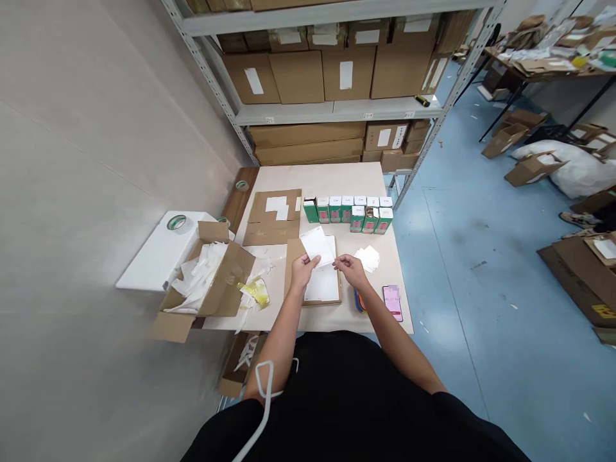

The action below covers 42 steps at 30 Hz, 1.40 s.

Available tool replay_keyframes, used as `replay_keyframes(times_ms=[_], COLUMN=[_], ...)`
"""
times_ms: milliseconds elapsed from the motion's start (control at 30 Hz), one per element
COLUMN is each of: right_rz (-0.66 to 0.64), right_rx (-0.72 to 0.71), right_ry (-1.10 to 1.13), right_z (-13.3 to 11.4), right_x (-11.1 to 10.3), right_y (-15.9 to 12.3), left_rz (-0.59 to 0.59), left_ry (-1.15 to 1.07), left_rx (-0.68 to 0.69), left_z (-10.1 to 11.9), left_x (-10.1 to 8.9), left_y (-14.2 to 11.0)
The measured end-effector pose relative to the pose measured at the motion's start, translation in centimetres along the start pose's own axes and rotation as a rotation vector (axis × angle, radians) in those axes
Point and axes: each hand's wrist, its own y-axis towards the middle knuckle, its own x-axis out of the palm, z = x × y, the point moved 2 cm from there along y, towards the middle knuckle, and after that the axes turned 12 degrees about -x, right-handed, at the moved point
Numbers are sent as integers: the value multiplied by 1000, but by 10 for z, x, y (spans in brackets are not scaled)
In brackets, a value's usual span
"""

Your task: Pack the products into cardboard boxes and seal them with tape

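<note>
My left hand (303, 271) pinches a small white paper sheet (315, 245) by its lower left edge, tilted above the work surface. At the sheet's lower right corner, the fingertips of my right hand (353, 271) are pinched together on its edge. Under both hands lies larger white paper (323, 286) on a piece of brown cardboard (293, 249). To the right of my right hand is a loose pile of small white paper pieces (367, 258). Beyond the hands stand several green and white small boxes (335, 209) in rows.
A phone (393, 301) lies on the table (332, 174) near its right front edge. An open carton (219, 282) of white paper scraps stands at left, beside crumpled yellow-and-white waste (257, 292). A flat cardboard piece (272, 218) lies back left. A shelf (337, 111) with brown boxes rises behind.
</note>
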Motion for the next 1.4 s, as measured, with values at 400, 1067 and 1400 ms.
replay_keyframes(times_ms=[400,1067,1400], right_rz=[-51,-257,-297], right_rx=[-49,-26,10], right_ry=[-12,57,-47], right_z=[-21,-22,-15], right_x=[8,43,129], right_y=[-2,-13,-44], left_rz=[121,192,236], left_ry=[462,88,32], left_rx=[207,41,198], left_z=[12,-10,-1], left_x=[5,-16,-80], left_y=[-11,-50,-98])
